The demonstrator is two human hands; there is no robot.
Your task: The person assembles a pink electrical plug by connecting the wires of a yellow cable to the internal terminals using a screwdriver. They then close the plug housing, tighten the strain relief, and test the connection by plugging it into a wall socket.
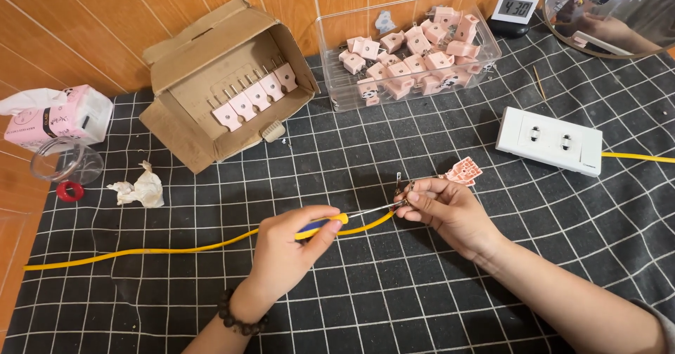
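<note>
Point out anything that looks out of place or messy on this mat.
A crumpled tissue lies loose on the mat's left side, near the clear cup. The cardboard box lies tipped on its side, flaps open. Nothing looks spilled or broken.

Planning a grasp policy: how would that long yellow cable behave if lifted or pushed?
The yellow cable lies in loose curves across the mat, so it probably flops and sags when lifted. It looks thin and light. Pushed, it would likely bend and snake sideways, not slide whole.

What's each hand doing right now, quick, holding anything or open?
Left hand: closed around a screwdriver with a yellow and blue handle.
Right hand: closed, pinching a pink plug part with metal prongs.
</note>
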